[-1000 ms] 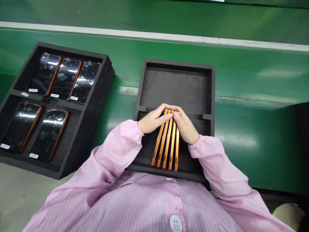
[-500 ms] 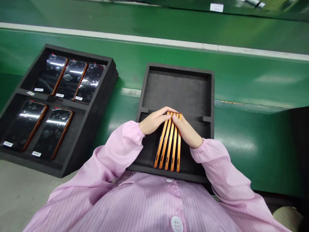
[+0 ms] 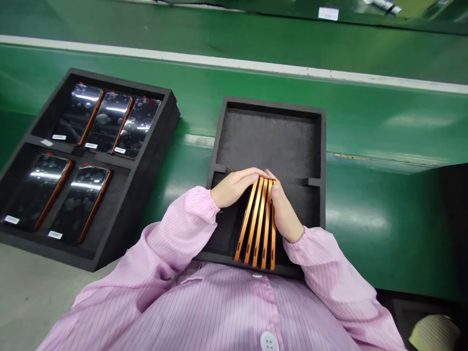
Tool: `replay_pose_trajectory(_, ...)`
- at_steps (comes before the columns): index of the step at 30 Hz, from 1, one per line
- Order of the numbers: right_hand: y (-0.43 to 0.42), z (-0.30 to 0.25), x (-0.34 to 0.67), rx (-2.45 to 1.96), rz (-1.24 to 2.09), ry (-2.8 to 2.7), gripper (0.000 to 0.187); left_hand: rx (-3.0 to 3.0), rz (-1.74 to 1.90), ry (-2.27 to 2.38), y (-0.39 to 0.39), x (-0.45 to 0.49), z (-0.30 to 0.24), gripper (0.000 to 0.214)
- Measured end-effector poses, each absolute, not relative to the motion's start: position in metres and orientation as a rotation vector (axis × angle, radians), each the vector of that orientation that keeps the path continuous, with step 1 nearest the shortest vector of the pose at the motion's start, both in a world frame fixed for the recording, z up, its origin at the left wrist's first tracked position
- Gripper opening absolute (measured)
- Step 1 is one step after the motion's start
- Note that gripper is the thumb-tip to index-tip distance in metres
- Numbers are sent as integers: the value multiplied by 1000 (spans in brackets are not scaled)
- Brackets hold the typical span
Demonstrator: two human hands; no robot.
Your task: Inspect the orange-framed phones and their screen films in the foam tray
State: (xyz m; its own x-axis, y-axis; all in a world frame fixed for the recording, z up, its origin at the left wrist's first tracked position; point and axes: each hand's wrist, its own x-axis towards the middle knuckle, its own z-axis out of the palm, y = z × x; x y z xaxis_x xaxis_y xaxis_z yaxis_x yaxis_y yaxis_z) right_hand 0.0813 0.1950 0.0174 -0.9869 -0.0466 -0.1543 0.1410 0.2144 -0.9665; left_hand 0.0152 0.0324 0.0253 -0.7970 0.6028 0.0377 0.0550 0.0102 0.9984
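Observation:
Between my two hands stand several smartphones (image 3: 255,224) on their long edges, orange frames facing up, fanned apart toward my body and close together at the far end. My left hand (image 3: 236,187) grips the stack's far end from the left, thumb on the top edges. From the right, my right hand (image 3: 285,207) presses against the outermost phone, its fingertips meeting the far end. Beneath them is a black foam tray (image 3: 322,146), with the phones over its near compartment. The fingers on the far side are partly hidden.
At the left, a stack of black foam trays (image 3: 146,136) holds several phones lying screen up, such as one phone (image 3: 82,202) with a white label. The green bench (image 3: 369,209) has a pale strip (image 3: 256,64) across it. A dark object (image 3: 451,219) stands at the right edge.
The stack's far end has come slightly toward me and right, and its near ends have dropped closer to my body. My right hand has slid nearer along the stack's right side.

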Motion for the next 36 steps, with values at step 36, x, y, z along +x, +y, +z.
replay_pose_trajectory(36, 197, 18, 79, 15, -1777, 2413, 62, 624, 1817, 1936, 32, 12, 23, 36)
